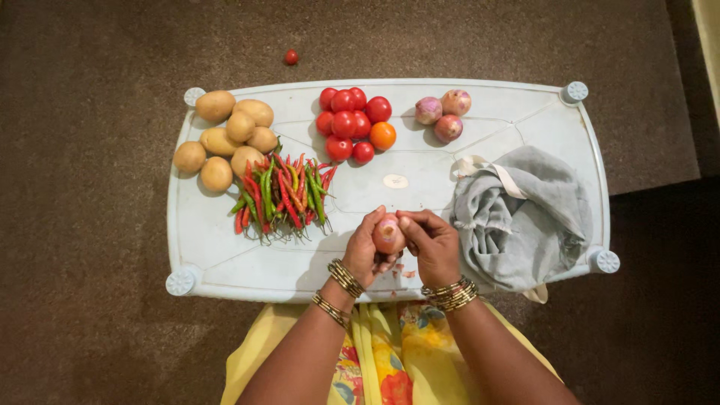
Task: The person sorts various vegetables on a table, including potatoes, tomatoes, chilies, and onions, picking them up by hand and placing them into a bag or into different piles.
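A pinkish-red onion (388, 234) sits between both hands over the near edge of the pale blue plastic table (525, 112), its skin smooth and partly pale where the light falls. The left hand (364, 253) cups it from the left and beneath, fingers curled around it, thumb up near the top. The right hand (431, 241) closes on it from the right, fingertips pressed to its upper side. Both wrists carry stacks of gold bangles (450, 294), and the forearms rise from a yellow flowered garment (382, 352). Small reddish scraps of skin (407, 273) lie on the table just under the hands.

Just right of the hands lies a crumpled grey cloth bag (525, 221) with a pale strap. To the left, near the hands, lies a heap of red and green chillies (281, 196). Beyond them sits a cluster of potatoes (229, 135). At the far middle are red tomatoes (351, 120), one orange, and to their right three more onions (444, 114). A single tomato (291, 57) lies off the table on the brown carpet (90, 187)
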